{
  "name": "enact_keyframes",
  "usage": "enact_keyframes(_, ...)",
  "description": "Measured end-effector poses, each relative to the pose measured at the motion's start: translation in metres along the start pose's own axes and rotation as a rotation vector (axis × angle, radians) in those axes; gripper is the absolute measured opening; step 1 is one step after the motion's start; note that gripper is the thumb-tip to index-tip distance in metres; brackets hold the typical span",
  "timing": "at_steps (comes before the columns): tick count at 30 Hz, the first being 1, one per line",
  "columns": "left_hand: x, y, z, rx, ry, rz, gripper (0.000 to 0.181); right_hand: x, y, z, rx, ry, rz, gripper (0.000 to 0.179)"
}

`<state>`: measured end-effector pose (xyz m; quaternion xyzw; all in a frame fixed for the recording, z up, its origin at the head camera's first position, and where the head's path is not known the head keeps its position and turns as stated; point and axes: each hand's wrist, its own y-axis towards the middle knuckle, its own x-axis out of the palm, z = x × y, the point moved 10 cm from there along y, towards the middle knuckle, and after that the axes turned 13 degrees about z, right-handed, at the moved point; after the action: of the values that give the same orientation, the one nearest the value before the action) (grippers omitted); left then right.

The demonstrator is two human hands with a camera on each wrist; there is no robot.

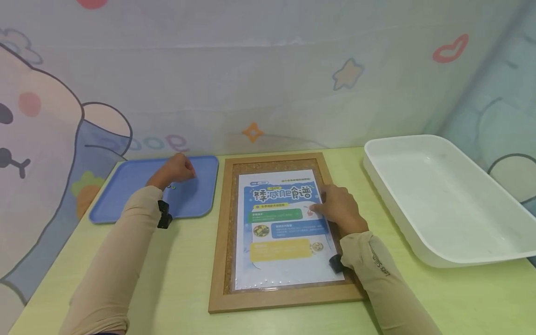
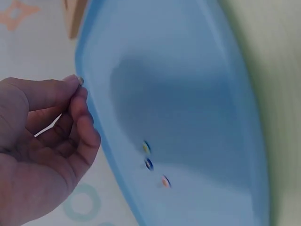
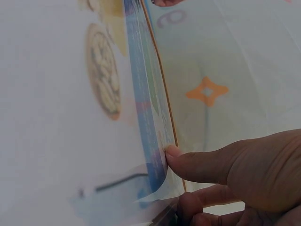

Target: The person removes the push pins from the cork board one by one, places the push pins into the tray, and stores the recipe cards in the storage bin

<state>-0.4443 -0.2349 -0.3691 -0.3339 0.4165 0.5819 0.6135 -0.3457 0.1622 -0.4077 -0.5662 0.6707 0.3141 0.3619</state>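
Note:
Over the blue tray (image 1: 125, 188), my left hand (image 1: 176, 168) has thumb and fingertip pinched together. In the left wrist view a tiny thumbtack-like piece (image 2: 81, 81) shows at those fingertips. Below the hand lie a yellowish tack-like piece (image 2: 146, 147), a dark blue one (image 2: 149, 164) and an orange one (image 2: 165, 181) on the tray. My right hand (image 1: 341, 209) pinches the right edge of a laminated poster (image 1: 284, 274), thumb on its face. The poster lies over a wood-framed corkboard (image 1: 289, 301), and its sheet bends near the thumb in the right wrist view.
A deep white tub (image 1: 435, 204) stands on the right of the pale green table (image 1: 180, 288). Behind the table hangs a printed cloth backdrop (image 1: 293, 93). The tray sits left of the corkboard, near the backdrop.

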Motion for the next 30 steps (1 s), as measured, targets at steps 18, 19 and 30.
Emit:
enact_keyframes(18,-0.006,-0.011,-0.04,-0.108,0.301,0.036,0.014,-0.001,0.001,0.0,0.0,-0.002,-0.002,0.055)
enact_keyframes(19,-0.005,-0.011,-0.04,-0.101,0.306,0.039,0.015,-0.001,0.001,0.0,-0.001,-0.003,-0.002,0.055)
enact_keyframes(30,-0.004,-0.008,-0.041,-0.073,0.325,0.1,0.018,0.001,0.001,0.001,0.007,-0.006,-0.002,0.056)
